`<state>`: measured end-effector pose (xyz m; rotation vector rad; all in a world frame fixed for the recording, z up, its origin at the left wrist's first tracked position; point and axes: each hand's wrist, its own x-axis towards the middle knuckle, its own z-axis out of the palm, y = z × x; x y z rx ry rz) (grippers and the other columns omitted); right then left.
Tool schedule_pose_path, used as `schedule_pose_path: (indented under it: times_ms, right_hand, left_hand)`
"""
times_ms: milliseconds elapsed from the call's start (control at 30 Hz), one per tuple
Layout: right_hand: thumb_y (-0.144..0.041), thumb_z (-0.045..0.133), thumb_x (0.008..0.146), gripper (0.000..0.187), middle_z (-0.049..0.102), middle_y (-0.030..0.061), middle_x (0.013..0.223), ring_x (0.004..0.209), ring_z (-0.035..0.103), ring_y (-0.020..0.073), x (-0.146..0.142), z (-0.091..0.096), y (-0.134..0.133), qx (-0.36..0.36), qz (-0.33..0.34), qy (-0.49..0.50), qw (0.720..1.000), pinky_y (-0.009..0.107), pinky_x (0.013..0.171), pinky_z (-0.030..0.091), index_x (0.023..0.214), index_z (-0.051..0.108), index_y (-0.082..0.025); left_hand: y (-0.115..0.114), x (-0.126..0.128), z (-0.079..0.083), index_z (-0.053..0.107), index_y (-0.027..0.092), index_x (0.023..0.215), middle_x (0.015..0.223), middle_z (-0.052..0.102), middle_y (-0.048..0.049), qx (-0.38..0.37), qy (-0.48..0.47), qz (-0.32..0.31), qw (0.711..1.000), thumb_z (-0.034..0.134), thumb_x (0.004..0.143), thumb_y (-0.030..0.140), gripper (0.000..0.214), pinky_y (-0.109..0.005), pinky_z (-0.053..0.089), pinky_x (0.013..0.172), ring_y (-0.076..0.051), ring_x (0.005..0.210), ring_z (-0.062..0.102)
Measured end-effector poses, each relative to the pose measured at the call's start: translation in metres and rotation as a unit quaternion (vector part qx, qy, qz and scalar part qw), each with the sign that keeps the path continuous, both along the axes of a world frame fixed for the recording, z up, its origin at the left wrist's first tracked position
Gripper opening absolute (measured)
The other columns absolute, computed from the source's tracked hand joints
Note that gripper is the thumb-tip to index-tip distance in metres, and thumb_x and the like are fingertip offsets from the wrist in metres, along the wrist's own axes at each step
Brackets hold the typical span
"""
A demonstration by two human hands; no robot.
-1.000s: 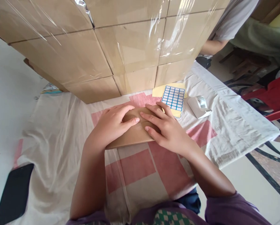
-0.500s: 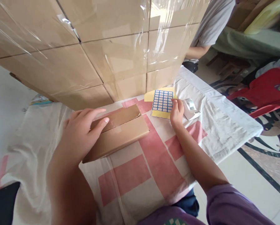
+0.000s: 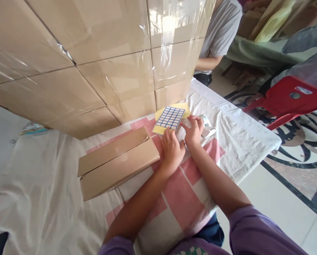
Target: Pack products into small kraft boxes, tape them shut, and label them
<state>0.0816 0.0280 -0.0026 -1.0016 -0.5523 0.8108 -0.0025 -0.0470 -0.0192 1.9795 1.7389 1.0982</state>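
Observation:
A sheet of blue-bordered labels (image 3: 171, 117) with a yellow lower edge lies skewed over a yellow sheet (image 3: 185, 106). My left hand (image 3: 172, 150) has its fingertips at the label sheet's lower edge, thumb apart. Beside the sheet's right edge is my right hand (image 3: 193, 131), its thumb spread away from the fingers. Whether its fingertips touch the sheet I cannot tell. A closed, flat cardboard box (image 3: 118, 159) lies left of my hands, untouched. Just past my right hand sits a white tape-dispenser-like object (image 3: 208, 129), partly hidden.
Stacked cartons (image 3: 129, 76) under clear wrap rise behind the work area. A pink-and-white cloth (image 3: 185, 194) covers the table. Beyond the stack is a person in a grey shirt (image 3: 223, 26). A red chair (image 3: 293, 97) stands at the right.
My left hand has left the cardboard box and moved right to the label sheet. The sheet has turned askew, and my right thumb has spread from its fingers. The view has shifted right.

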Motion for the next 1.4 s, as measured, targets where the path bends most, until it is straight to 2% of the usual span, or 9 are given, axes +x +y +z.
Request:
schedule_pose_path:
  times_ms: [100, 200, 300, 367, 467, 633, 833, 1133, 1400]
  right_hand:
    - [-0.032, 0.066, 0.077, 0.021, 0.053, 0.0015, 0.103, 0.106, 0.061, 0.0193, -0.005, 0.0, -0.001, -0.043, 0.043, 0.055, 0.997, 0.033, 0.07, 0.065, 0.087, 0.05, -0.025]
    - [-0.031, 0.069, 0.074, 0.025, 0.054, 0.0007, 0.1, 0.095, 0.066, 0.0185, -0.008, -0.001, -0.001, -0.111, 0.065, 0.072, 0.989, 0.028, 0.059, 0.062, 0.087, 0.049, -0.025]
    - [-0.03, 0.069, 0.075, 0.025, 0.061, 0.0012, 0.096, 0.073, 0.067, 0.016, -0.007, -0.001, 0.0, -0.165, 0.098, 0.082, 0.978, 0.023, 0.044, 0.051, 0.089, 0.05, -0.024]
    - [-0.03, 0.068, 0.076, 0.02, 0.065, 0.0018, 0.087, 0.056, 0.059, 0.0116, -0.005, 0.001, 0.0, -0.19, 0.162, 0.087, 0.964, 0.02, 0.038, 0.04, 0.086, 0.053, -0.022]
    - [-0.031, 0.074, 0.073, 0.021, 0.061, -0.0004, 0.067, 0.046, 0.048, 0.0077, -0.003, 0.003, -0.001, -0.196, 0.275, 0.06, 0.939, 0.019, 0.037, 0.03, 0.075, 0.057, -0.019]
    - [-0.032, 0.083, 0.064, 0.029, 0.052, -0.0036, 0.05, 0.045, 0.048, 0.0095, -0.003, 0.004, -0.004, -0.198, 0.356, 0.001, 0.913, 0.021, 0.042, 0.034, 0.064, 0.057, -0.019]
    - [-0.028, 0.078, 0.059, 0.021, 0.05, -0.0049, 0.05, 0.044, 0.039, 0.0075, -0.001, 0.001, -0.004, -0.187, 0.391, -0.025, 0.901, 0.022, 0.042, 0.025, 0.059, 0.058, -0.02]
    - [-0.025, 0.072, 0.056, 0.01, 0.053, -0.0026, 0.052, 0.049, 0.043, 0.0087, 0.005, 0.001, -0.005, -0.192, 0.436, -0.058, 0.877, 0.021, 0.046, 0.027, 0.056, 0.065, -0.018]
    - [-0.045, 0.078, 0.064, 0.036, 0.05, -0.0013, 0.053, 0.046, 0.042, 0.0103, 0.004, -0.001, -0.003, -0.198, 0.433, -0.007, 0.879, 0.023, 0.042, 0.021, 0.059, 0.053, -0.02]
  left_hand:
    - [0.02, -0.007, -0.014, 0.043, 0.012, 0.138, 0.152, 0.047, -0.0278, 0.008, -0.024, 0.023, 0.999, 0.065, 0.087, 0.017, 0.056, -0.06, 0.042, 0.116, -0.04, 0.146, 0.045]
    - [0.018, -0.014, -0.018, 0.042, 0.014, 0.138, 0.155, 0.041, -0.0272, 0.037, -0.054, 0.003, 0.998, 0.066, 0.086, 0.016, 0.057, -0.058, 0.039, 0.119, -0.038, 0.15, 0.039]
    - [0.015, -0.016, -0.019, 0.044, 0.017, 0.136, 0.155, 0.04, -0.0247, 0.063, -0.115, 0.019, 0.991, 0.067, 0.084, 0.014, 0.056, -0.056, 0.037, 0.122, -0.036, 0.152, 0.036]
    - [0.016, -0.016, -0.019, 0.046, 0.019, 0.134, 0.151, 0.044, -0.0218, 0.071, -0.146, 0.02, 0.986, 0.065, 0.084, 0.012, 0.054, -0.054, 0.037, 0.122, -0.033, 0.15, 0.04]
    - [0.018, -0.017, -0.019, 0.047, 0.02, 0.132, 0.145, 0.05, -0.0186, 0.079, -0.159, 0.006, 0.984, 0.061, 0.086, 0.009, 0.049, -0.052, 0.038, 0.121, -0.029, 0.144, 0.045]
    - [0.015, -0.02, -0.017, 0.047, 0.021, 0.132, 0.137, 0.055, -0.0158, 0.073, -0.167, 0.051, 0.982, 0.062, 0.09, 0.016, 0.045, -0.05, 0.041, 0.116, -0.028, 0.133, 0.052]
    - [0.013, -0.023, -0.013, 0.05, 0.021, 0.133, 0.132, 0.058, -0.0156, 0.058, -0.141, 0.107, 0.982, 0.066, 0.093, 0.032, 0.045, -0.051, 0.04, 0.113, -0.03, 0.126, 0.054]
    - [0.015, -0.024, -0.013, 0.059, 0.022, 0.116, 0.116, 0.065, -0.0101, 0.062, -0.209, 0.073, 0.973, 0.063, 0.093, 0.022, 0.023, -0.04, 0.049, 0.103, -0.023, 0.112, 0.062]
    - [0.015, -0.024, -0.014, 0.059, 0.023, 0.106, 0.104, 0.067, -0.0058, 0.045, -0.219, 0.061, 0.973, 0.064, 0.094, 0.026, 0.013, -0.036, 0.053, 0.09, -0.02, 0.097, 0.064]
